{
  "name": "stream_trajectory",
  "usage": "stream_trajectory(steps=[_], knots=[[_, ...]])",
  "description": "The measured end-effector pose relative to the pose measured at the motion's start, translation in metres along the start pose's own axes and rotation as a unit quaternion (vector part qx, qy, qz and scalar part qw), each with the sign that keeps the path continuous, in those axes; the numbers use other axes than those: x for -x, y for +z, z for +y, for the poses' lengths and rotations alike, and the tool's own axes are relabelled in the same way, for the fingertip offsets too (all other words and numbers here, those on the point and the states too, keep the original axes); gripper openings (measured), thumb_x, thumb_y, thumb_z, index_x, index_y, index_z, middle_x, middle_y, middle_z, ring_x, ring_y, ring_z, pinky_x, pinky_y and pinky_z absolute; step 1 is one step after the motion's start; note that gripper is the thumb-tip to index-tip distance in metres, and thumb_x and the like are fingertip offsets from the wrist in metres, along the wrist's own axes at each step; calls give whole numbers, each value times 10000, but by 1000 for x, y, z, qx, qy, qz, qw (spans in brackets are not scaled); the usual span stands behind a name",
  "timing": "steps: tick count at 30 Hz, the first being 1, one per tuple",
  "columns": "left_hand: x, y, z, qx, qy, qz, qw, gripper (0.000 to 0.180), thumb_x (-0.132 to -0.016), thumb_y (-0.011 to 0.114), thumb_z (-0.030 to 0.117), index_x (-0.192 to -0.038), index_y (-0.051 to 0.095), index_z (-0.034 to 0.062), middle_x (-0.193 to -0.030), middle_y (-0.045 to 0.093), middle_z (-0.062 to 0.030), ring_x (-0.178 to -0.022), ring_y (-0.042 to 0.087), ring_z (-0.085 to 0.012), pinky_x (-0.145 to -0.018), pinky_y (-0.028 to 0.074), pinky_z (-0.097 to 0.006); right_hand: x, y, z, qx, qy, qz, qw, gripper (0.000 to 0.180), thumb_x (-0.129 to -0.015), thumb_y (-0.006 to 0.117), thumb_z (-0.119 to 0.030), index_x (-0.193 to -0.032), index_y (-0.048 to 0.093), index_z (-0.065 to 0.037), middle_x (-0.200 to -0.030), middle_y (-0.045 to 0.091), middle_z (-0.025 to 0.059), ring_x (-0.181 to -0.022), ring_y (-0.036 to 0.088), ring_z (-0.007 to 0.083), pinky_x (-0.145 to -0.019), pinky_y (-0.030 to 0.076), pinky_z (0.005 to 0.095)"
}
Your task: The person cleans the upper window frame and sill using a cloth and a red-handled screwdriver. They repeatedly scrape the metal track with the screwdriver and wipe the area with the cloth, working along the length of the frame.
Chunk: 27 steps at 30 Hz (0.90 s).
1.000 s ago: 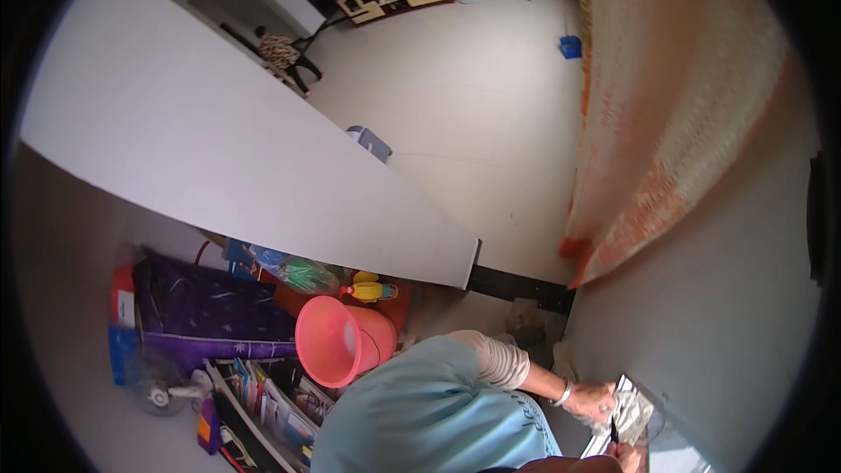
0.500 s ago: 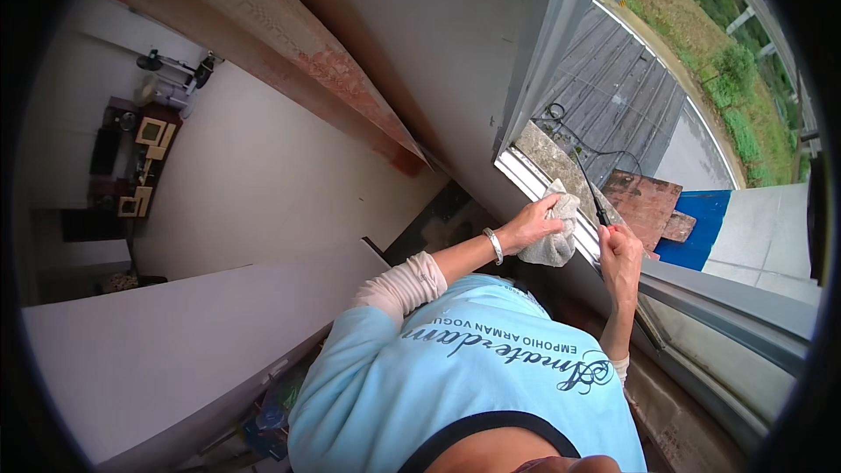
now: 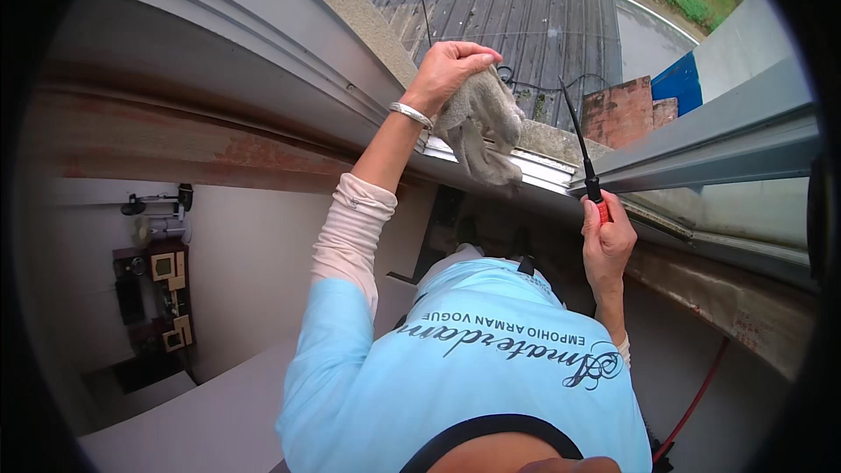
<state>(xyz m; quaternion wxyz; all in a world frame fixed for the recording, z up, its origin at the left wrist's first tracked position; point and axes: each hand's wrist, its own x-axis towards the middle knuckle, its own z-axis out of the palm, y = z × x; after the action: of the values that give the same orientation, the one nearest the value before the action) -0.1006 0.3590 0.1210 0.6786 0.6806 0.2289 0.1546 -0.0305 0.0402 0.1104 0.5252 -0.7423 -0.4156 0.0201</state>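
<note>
A damp-looking grey cloth (image 3: 482,123) hangs in loose folds from my left hand (image 3: 445,74), whose fingers pinch its upper edge. The cloth is above the white window track (image 3: 541,171) at the sill. My right hand (image 3: 608,245) is closed around the red-and-black handle of a screwdriver (image 3: 590,177). Its long, thin black shaft points up and away, tip in front of the roof outside. That hand is beside the inner edge of the grey window frame (image 3: 701,153), at the right end of the track.
Outside lie a ridged dark roof (image 3: 517,9), a reddish board (image 3: 618,112), a blue panel (image 3: 677,83) and a looped black cable (image 3: 587,81). A grey frame (image 3: 236,31) runs along the left. Low furniture (image 3: 162,276) stands inside, far left. A red cord (image 3: 701,394) hangs at lower right.
My left hand has lifted the cloth off the track, up and to the left, and it now hangs loose. The screwdriver has come up off the track, its shaft fully visible. The view has turned.
</note>
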Motion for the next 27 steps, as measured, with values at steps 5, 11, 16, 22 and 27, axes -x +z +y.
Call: stream_trajectory(steps=[5, 11, 16, 22, 27], knots=[[-6, 9, 21, 71, 30, -7, 997, 299, -889, 633, 124, -1169, 604, 26, -971, 652, -38, -855, 618, -84, -757, 522, -209, 15, -8, 6, -10, 35, -20, 999, 269, -841, 646, -6, -625, 521, 93, -883, 640, 177, -600, 581, 256, -538, 448, 297], [7, 38, 34, 63, 73, -90, 991, 472, -824, 705, 139, -1259, 537, 62, -1059, 616, -38, -966, 590, -100, -883, 485, -243, 32, -16, 17, 21, 70, -42, 996, 246, -860, 630, -22, -659, 529, 79, -826, 622, 139, -569, 519, 202, -513, 392, 287], [7, 64, 2, 193, -13, -202, 960, 456, -810, 683, 115, -1244, 558, 58, -1113, 622, -68, -999, 601, -124, -901, 476, -248, 40, -25, 15, 98, 116, -65, 986, 225, -849, 628, -67, -682, 559, 67, -860, 622, 174, -613, 566, 302, -552, 423, 354], [4, 53, -143, -254, -22, -98, 962, 258, -757, 616, 131, -1005, 685, 127, -1010, 673, -134, -943, 639, -254, -853, 478, -342, 45, -22, 21, 204, 140, -196, 949, 103, -775, 625, -104, -762, 659, -8, -956, 619, 154, -730, 617, 355, -659, 493, 420], [9, 50, -155, -473, -23, -100, 875, 203, -745, 586, 144, -909, 705, 155, -899, 640, -144, -906, 617, -332, -788, 476, -450, 41, 5, 30, 298, 40, -205, 931, 70, -718, 614, -56, -663, 616, -13, -963, 566, 201, -690, 613, 333, -610, 503, 433]])
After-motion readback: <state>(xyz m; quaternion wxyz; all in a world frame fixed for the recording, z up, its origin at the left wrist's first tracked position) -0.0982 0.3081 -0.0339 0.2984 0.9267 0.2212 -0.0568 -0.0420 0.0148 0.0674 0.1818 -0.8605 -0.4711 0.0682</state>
